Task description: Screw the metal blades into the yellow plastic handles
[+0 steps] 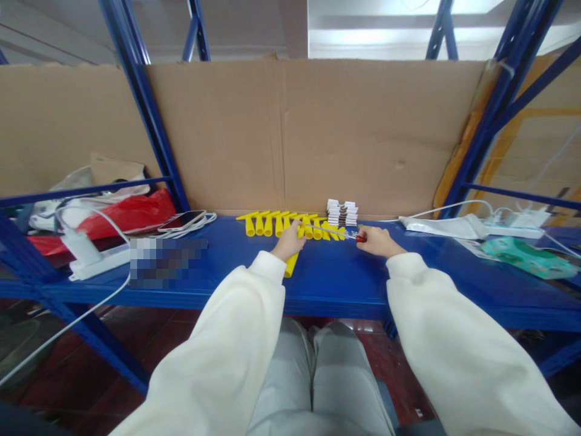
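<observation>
My right hand (pixel 377 241) is closed round the red handle of a screwdriver (pixel 361 238). Its thin metal shaft points left, and its tip reaches the fingers of my left hand (pixel 290 240). Those fingers are closed, and a yellow cone-shaped tube (pixel 291 266) sticks out below them toward the front edge. Exactly how they grip it is hidden. Beyond both hands stands a row of similar yellow tubes (pixel 268 225), some partly behind my left hand and the shaft. Small silvery pieces (pixel 350 234) lie beside the screwdriver handle, too small to name.
White pieces (pixel 342 213) are stacked against the cardboard back wall (pixel 318 133). The blue shelf (pixel 245 272) carries a white power strip (pixel 102 261) and cables at left, with a red bag (pixel 122 212) behind. A green packet (pixel 529 255) and another power strip (pixel 512 230) lie at right.
</observation>
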The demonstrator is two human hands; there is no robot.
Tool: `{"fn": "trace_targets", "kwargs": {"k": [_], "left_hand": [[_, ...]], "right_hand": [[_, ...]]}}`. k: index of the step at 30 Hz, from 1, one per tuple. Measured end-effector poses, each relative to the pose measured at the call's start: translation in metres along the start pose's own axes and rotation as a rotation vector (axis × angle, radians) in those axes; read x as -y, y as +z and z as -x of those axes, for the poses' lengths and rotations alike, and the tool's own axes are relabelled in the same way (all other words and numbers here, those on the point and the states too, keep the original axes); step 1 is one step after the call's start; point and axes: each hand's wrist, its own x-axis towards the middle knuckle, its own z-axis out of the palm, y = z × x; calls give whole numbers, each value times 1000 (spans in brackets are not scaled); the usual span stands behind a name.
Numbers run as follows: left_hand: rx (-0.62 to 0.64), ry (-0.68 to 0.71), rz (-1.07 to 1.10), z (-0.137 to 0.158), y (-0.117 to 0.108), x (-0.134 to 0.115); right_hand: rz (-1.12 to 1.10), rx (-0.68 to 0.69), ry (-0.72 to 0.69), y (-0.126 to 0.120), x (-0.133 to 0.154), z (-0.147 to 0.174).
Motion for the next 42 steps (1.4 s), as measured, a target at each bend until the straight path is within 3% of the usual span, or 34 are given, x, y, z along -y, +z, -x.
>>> {"fn": "trace_targets", "kwargs": {"k": [22, 33, 42], "left_hand": [[23, -17, 8, 2, -2, -3], [19, -31, 9, 5, -5, -8], [-6, -35, 20, 6, -6, -10]], "right_hand": [[-18, 60, -38, -1, 0, 0], [29, 59, 52, -9, 4, 3], [-47, 172, 1, -8, -6, 4]]}}
